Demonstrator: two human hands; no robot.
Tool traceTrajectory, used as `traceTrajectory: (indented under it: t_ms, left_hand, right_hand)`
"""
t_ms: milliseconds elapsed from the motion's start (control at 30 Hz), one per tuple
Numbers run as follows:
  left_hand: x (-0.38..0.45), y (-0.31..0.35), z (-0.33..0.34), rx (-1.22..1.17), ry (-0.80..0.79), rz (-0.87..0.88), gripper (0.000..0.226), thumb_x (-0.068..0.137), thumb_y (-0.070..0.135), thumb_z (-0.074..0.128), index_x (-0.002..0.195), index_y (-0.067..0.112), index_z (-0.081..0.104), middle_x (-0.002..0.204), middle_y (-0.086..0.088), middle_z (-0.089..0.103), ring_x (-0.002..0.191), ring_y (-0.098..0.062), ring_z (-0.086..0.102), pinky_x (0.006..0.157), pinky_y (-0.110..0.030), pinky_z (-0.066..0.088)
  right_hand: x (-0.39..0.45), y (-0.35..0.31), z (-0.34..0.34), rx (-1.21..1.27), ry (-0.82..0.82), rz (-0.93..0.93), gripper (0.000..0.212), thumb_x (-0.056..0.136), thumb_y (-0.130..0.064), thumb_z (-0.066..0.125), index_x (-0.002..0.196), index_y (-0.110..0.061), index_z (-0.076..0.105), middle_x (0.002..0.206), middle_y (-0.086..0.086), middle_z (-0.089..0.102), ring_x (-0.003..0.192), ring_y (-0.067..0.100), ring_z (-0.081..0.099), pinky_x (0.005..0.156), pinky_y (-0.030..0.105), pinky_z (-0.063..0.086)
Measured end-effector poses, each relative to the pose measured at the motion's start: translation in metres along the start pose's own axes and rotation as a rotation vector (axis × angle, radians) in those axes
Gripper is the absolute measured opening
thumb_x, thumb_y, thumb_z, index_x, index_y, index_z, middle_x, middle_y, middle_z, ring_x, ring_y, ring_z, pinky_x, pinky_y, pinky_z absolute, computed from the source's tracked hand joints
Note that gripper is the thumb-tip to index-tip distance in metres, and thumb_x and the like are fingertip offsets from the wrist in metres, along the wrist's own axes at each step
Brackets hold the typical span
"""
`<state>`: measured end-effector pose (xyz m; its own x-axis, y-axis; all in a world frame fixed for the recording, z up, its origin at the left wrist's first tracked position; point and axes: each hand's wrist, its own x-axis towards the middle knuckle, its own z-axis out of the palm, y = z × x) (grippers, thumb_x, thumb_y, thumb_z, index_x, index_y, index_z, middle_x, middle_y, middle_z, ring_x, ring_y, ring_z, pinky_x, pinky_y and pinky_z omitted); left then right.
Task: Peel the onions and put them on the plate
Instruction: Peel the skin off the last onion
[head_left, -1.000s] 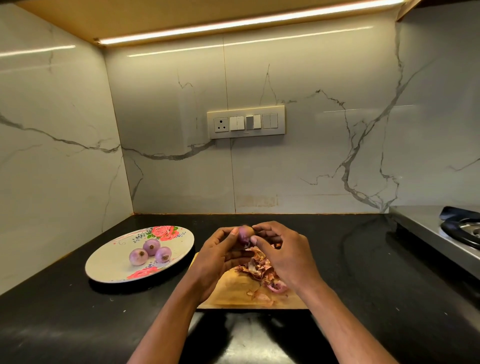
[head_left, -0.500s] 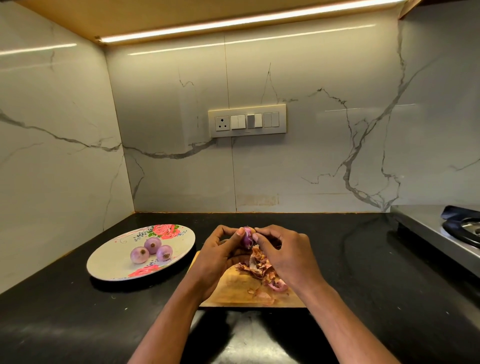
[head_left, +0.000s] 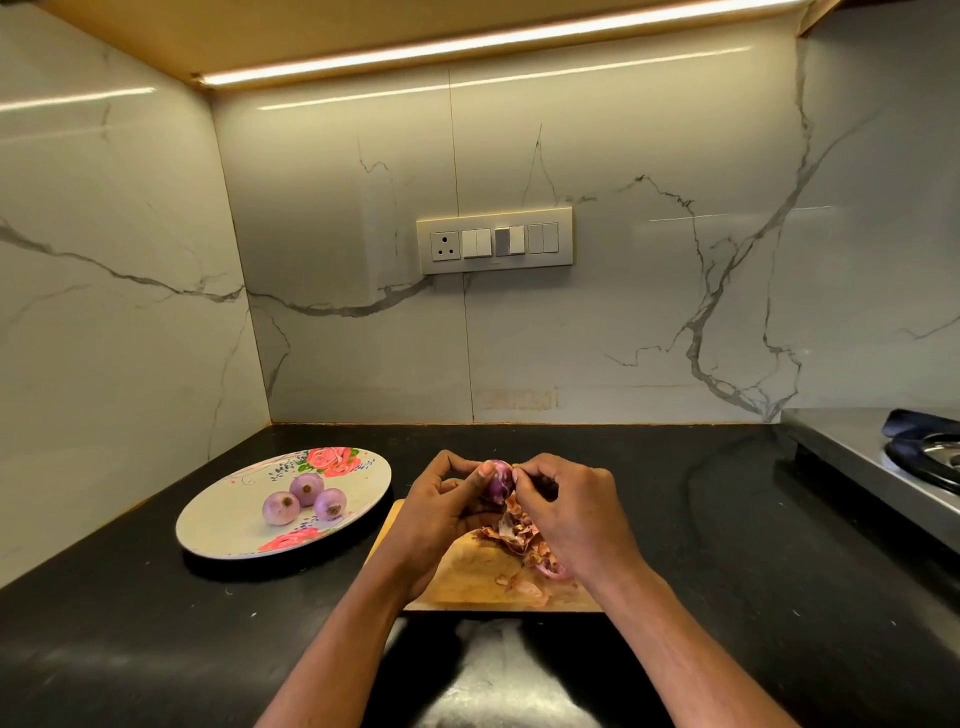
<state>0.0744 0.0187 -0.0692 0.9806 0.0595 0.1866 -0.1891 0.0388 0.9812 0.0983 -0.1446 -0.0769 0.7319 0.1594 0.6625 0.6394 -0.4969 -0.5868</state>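
Observation:
A small purple onion (head_left: 498, 480) is held up above the wooden cutting board (head_left: 470, 569). My left hand (head_left: 441, 506) grips it from the left with thumb on top. My right hand (head_left: 566, 512) pinches its right side with the fingertips, at the skin. A heap of brown and pink onion skins (head_left: 519, 538) lies on the board under my hands. To the left, a floral plate (head_left: 228, 525) holds three peeled onions (head_left: 306, 501) close together.
The black countertop (head_left: 701, 519) runs to marble walls at the left and back. A steel stove (head_left: 883, 467) with a burner sits at the right edge. A switch panel (head_left: 493, 240) is on the back wall.
Both hands stay over the board with the onion. The onion has turned a little between the fingers, showing more of its purple flesh.

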Motion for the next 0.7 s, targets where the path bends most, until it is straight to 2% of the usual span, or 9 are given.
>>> traceTrajectory:
  t_ms: [100,233,333,400,533,700]
  left_hand:
    - [-0.0008,0.0005,0.0000,-0.017,-0.014,-0.010,0.023,0.095,0.022,0.060,0.110,0.005,0.057,0.100,-0.015,0.075,0.093,-0.025,0.074,0.083,-0.036,0.059]
    - [-0.0017,0.0023,-0.0005,-0.099,-0.022,-0.025,0.026,0.093,0.023,0.059,0.111,0.006,0.058,0.100,-0.015,0.075,0.092,-0.025,0.073,0.079,-0.034,0.059]
    - [-0.0010,0.0041,-0.0009,-0.153,-0.002,-0.035,0.036,0.086,0.028,0.063,0.115,0.005,0.059,0.100,-0.013,0.076,0.094,-0.026,0.074,0.080,-0.034,0.059]
    - [-0.0005,0.0039,-0.0017,-0.172,0.008,-0.038,0.042,0.081,0.030,0.065,0.115,0.006,0.060,0.100,-0.014,0.075,0.095,-0.027,0.073,0.083,-0.037,0.058]
    - [-0.0012,0.0040,-0.0013,-0.180,-0.012,-0.039,0.034,0.090,0.024,0.062,0.118,0.006,0.059,0.101,-0.014,0.075,0.095,-0.026,0.073,0.083,-0.037,0.058]
    - [-0.0019,0.0053,-0.0005,-0.140,-0.022,-0.016,0.025,0.097,0.017,0.057,0.119,0.007,0.059,0.097,-0.006,0.076,0.094,-0.022,0.074,0.081,-0.034,0.058]
  right_hand:
    - [0.0011,0.0017,0.0000,0.029,0.023,0.021,0.009,0.094,-0.025,0.068,0.096,-0.022,0.076,0.078,-0.016,0.068,0.075,-0.003,0.065,0.067,0.012,0.054]
    - [0.0026,0.0029,0.0024,0.057,0.030,0.053,0.012,0.096,-0.027,0.065,0.104,-0.027,0.075,0.087,-0.018,0.070,0.082,-0.005,0.065,0.073,0.009,0.053]
    - [0.0039,0.0024,0.0023,0.213,0.026,0.103,0.014,0.097,-0.030,0.063,0.107,-0.030,0.073,0.093,-0.019,0.071,0.088,0.000,0.069,0.079,0.022,0.060]
    - [0.0043,0.0000,0.0008,0.267,0.002,0.113,0.016,0.094,-0.036,0.067,0.108,-0.030,0.073,0.096,-0.018,0.072,0.092,0.000,0.069,0.081,0.026,0.060]
    - [0.0039,-0.0011,0.0016,0.264,0.036,0.096,0.011,0.086,-0.033,0.077,0.096,-0.030,0.076,0.087,-0.016,0.074,0.088,-0.001,0.069,0.080,0.025,0.059]
    - [0.0040,-0.0008,0.0030,0.239,0.072,0.107,0.005,0.089,-0.032,0.074,0.092,-0.028,0.073,0.083,-0.015,0.071,0.082,-0.001,0.067,0.074,0.019,0.057]
